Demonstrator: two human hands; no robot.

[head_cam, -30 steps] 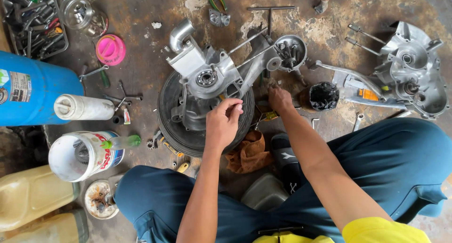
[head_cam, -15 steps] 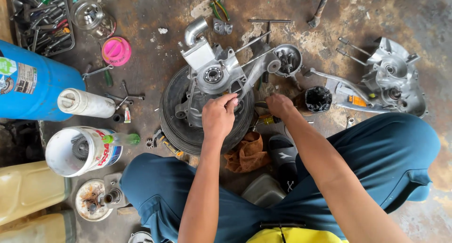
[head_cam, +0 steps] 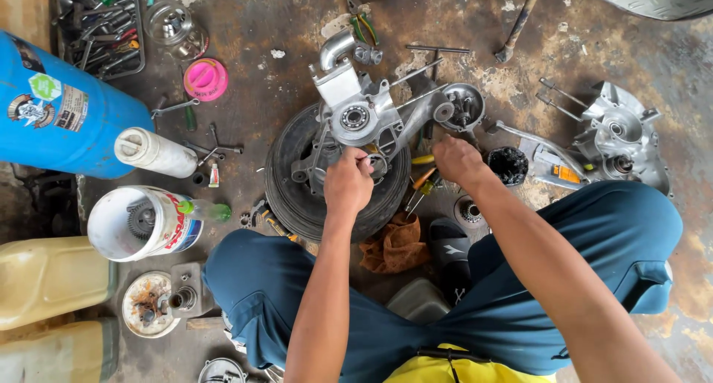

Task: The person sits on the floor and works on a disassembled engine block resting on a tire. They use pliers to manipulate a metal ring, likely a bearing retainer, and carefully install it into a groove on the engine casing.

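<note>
A grey metal engine casing [head_cam: 356, 112] lies on a black tyre [head_cam: 297, 197] on the concrete floor, right in front of my knees. My left hand [head_cam: 347, 181] is closed at the casing's near edge, its fingertips pinched on a small part I cannot make out. My right hand [head_cam: 457, 160] rests fist-like on the floor beside the tyre, over a yellow-handled screwdriver [head_cam: 420, 181]; whether it grips anything is hidden. A brown rag [head_cam: 395, 246] sits just below the tyre.
A blue barrel [head_cam: 56, 105], white tube [head_cam: 152, 151] and white bucket [head_cam: 141, 223] stand at left. A tool tray [head_cam: 100, 27] and pink lid [head_cam: 205, 79] are at upper left. A second engine casing [head_cam: 616, 134] lies at right, a hammer [head_cam: 520, 23] above.
The view has shifted slightly. My left hand stays at the casing's near edge. My right hand has moved a little to the right, away from the casing toward the floor.
</note>
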